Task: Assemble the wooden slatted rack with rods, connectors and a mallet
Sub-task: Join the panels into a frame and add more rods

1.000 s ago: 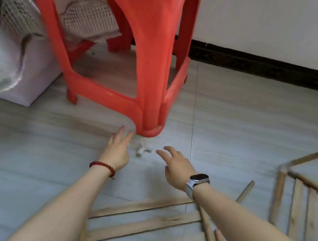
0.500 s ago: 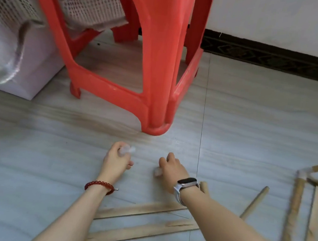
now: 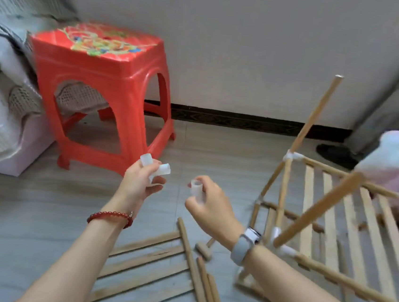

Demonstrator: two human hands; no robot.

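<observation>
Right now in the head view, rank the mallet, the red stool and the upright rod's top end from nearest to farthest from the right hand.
1. mallet, on the floor just below the right hand.
2. red stool, far left.
3. upright rod's top end, up right, by the wall.

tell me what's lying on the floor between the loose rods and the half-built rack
In the head view, a small wooden mallet lies on the floor between the loose rods and the half-built rack, partly hidden behind the right wrist.

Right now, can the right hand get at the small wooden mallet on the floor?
Probably not at once. The right hand already holds a translucent connector, so it is not free to grip. The mallet lies on the floor just below that wrist, with nothing over it; once the connector is put down, the way looks free.
</observation>
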